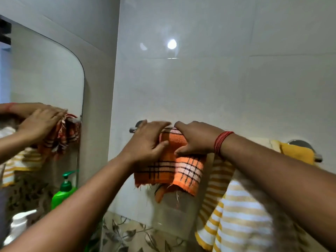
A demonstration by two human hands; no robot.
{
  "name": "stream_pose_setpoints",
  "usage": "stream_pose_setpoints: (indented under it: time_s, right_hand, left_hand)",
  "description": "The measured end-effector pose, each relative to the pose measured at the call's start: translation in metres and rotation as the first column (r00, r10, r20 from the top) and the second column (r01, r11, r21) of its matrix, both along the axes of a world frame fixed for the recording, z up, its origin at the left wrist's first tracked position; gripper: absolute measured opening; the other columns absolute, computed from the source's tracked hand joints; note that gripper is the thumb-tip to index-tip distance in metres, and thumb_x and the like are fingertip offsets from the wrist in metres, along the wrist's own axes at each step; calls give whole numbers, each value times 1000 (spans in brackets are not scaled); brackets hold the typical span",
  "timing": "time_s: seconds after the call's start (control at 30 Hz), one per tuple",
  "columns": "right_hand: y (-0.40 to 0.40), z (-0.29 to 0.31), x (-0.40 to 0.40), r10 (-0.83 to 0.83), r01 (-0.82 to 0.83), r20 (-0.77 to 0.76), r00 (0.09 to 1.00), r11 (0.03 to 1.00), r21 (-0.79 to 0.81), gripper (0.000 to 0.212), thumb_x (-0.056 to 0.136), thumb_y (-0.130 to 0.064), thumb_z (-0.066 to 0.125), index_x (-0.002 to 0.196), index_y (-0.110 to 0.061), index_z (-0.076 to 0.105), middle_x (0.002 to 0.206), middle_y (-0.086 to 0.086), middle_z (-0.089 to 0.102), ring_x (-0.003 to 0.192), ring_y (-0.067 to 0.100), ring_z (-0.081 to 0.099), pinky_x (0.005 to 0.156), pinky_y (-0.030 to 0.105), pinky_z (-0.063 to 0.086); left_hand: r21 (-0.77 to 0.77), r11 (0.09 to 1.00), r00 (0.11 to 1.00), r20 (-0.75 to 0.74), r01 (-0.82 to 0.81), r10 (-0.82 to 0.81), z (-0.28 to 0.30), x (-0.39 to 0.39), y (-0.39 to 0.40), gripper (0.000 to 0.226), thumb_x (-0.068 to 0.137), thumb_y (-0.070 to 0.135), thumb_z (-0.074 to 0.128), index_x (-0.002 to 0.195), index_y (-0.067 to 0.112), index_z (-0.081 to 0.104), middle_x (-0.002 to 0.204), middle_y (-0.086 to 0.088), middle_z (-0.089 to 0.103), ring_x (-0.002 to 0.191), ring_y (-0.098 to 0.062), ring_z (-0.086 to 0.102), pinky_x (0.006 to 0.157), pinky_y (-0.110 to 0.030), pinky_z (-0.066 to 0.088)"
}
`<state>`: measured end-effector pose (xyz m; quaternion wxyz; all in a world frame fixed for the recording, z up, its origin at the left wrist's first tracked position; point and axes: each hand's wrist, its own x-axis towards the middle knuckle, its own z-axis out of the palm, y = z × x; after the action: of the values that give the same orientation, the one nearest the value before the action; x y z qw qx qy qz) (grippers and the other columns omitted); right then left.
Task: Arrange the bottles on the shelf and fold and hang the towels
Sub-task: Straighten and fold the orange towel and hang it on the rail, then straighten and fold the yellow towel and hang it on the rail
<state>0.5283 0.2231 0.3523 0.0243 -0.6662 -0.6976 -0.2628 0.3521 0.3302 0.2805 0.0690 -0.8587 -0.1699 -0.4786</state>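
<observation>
An orange checked towel hangs folded over the metal towel bar on the white tiled wall. My left hand holds its left top part, fingers over the bar and thumb pressed against the cloth. My right hand grips the towel's right top part the same way, thumb pinching the front. A yellow and white striped towel hangs to the right on the same bar, partly behind my right forearm. A plain yellow towel hangs at the bar's far right end.
A mirror on the left wall reflects my hands and the towels. A green pump bottle shows in the mirror, low down. Leaf-patterned tiles run below the white wall. The bar's right mount sits near the frame's right edge.
</observation>
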Motion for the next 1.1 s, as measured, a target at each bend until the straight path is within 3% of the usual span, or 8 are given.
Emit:
stream_pose_setpoints:
  time_s: [0.1,0.3,0.4,0.47,0.7,0.87,1.0,1.1]
  right_hand:
    - [3,-6,-4,35,-34,-1,999,997,75,74,77,-58,69,136,-26,37,120,9,65,99,28,63,70,32,46]
    - [-59,-21,-7,23,-48,97,995,965,258,68,88,-56,59,143,-23,35,134,4,54,119,25,54,94,40,50]
    - [-123,-56,5,230,-135,-63,971,748,650,45,91,-44,59,130,-21,52,123,-3,56,116,18,52,97,31,44]
    - [-156,-94,17,292,4,-203,935,563,826,31,92,-37,56,118,-20,56,115,-7,54,109,16,52,92,23,41]
    - [-159,-175,43,322,349,-471,821,369,861,39,88,-27,63,115,1,57,122,17,49,113,33,50,93,48,48]
    - [-156,-169,54,425,395,-600,678,477,785,43,92,-40,61,124,-13,52,115,4,59,100,22,59,76,35,53]
    - [-154,-162,71,479,194,-529,700,585,787,10,94,-24,53,94,-17,59,85,2,64,77,24,60,62,37,47]
    - [-159,-167,75,594,17,-493,635,628,778,6,94,-19,50,97,-20,55,86,2,64,79,24,61,62,34,43]
  left_hand:
    - [99,980,982,-68,-171,179,-7,13,0,68,94,63,30,148,23,42,142,-5,51,131,-24,35,114,-49,22]
    - [86,979,977,-96,-185,193,-6,3,6,68,95,59,26,152,22,38,147,-5,46,141,-28,34,122,-50,11]
    - [6,990,988,68,-138,137,-29,1,-18,62,94,37,46,153,19,37,159,-6,35,153,-26,19,124,-56,6]
    - [5,999,974,225,-36,34,-53,6,-47,61,91,25,53,151,18,40,161,-4,33,154,-20,17,126,-52,8]
    - [15,981,950,245,194,-192,-101,75,-146,57,94,20,57,149,17,42,162,-1,34,153,-16,21,122,-54,26]
    - [-183,944,941,251,275,-226,-95,114,-175,56,97,28,56,151,23,41,160,8,35,148,-5,29,119,-42,34]
    - [-394,844,899,385,364,-208,-82,139,-195,53,97,45,49,144,20,48,136,4,61,125,-8,57,102,-42,50]
    - [-455,834,888,452,313,-86,-67,157,-212,60,90,59,47,138,24,53,123,12,66,112,-1,62,95,-27,51]
